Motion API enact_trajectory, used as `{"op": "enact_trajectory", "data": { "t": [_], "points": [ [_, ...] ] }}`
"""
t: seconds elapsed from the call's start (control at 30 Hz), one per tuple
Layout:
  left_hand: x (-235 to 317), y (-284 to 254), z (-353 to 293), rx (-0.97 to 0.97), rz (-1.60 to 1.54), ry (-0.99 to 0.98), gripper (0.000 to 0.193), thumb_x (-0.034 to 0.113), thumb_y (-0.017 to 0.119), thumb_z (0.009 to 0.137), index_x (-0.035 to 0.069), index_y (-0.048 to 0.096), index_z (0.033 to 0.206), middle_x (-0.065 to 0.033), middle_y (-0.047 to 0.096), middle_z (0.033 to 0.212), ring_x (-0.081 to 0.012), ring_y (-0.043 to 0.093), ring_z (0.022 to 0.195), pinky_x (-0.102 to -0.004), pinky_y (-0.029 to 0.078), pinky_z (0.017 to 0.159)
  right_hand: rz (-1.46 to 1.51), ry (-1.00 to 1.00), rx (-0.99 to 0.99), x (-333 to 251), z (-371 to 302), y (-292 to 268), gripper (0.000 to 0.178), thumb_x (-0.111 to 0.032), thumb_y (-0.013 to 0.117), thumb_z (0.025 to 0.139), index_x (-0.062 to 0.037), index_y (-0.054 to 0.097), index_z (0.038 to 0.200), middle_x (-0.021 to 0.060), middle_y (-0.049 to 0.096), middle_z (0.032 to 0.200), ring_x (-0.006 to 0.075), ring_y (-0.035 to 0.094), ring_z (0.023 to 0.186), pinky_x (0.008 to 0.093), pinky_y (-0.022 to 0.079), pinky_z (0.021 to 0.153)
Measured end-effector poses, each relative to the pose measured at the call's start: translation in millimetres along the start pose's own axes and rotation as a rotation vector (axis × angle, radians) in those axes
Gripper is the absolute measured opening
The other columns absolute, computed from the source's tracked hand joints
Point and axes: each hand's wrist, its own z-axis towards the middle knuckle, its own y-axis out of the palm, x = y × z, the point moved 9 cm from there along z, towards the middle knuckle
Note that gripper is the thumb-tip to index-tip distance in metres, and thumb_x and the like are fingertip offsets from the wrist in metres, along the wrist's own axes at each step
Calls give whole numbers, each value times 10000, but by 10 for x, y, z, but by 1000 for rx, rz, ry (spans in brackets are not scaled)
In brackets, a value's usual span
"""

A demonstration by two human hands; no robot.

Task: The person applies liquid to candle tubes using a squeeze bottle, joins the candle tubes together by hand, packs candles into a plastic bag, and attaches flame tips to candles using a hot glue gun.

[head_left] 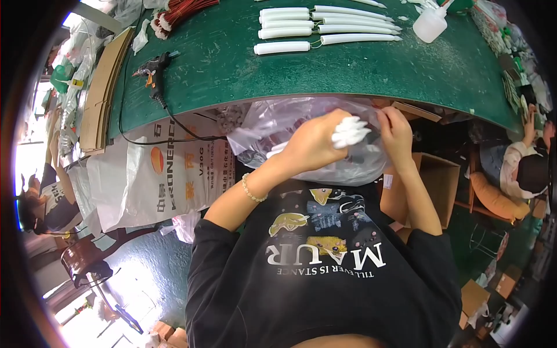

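Observation:
My left hand (322, 142) is wrapped around a bundle of white sticks (350, 132). Their clustered ends stick out beside the thumb, and more white lengths show behind the wrist. Below the table edge, a clear plastic bag (261, 124) spreads open under and around the bundle. My right hand (397, 132) is closed at the bag's right rim, its fingers pinched together there. What lies inside the bag is mostly hidden by my left hand and the crinkled film.
On the green table (203, 69) lie white tapered candle-like pieces (360, 39), a glue gun (154, 75) with a trailing cord, a white squeeze bottle (430, 24) and red stems (180, 14). A cardboard box (438, 188) stands at my right. Other people sit on both sides.

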Motion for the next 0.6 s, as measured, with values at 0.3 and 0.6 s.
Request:
{"op": "enact_trajectory", "data": {
  "t": [0.3,0.6],
  "points": [
    [-1251,631,19,-486,-59,-360,448,165,602,743,68,546,1176,-133,647,952,-179,611,835,-321,495,722,381,-74,361,-450,-272,-614,142,-101,455,950,5,550,950,32,556,824,93,496,750,216,422,698],
    [-1869,-209,299,-159,112,-250,498,327,550,868,88,465,1297,-141,519,1252,-244,506,1128,-353,369,1000,177,167,-212,-430,-158,-31,376,-180,637,848,-18,496,1157,89,588,882,137,526,669,229,437,654]
  ]
}}
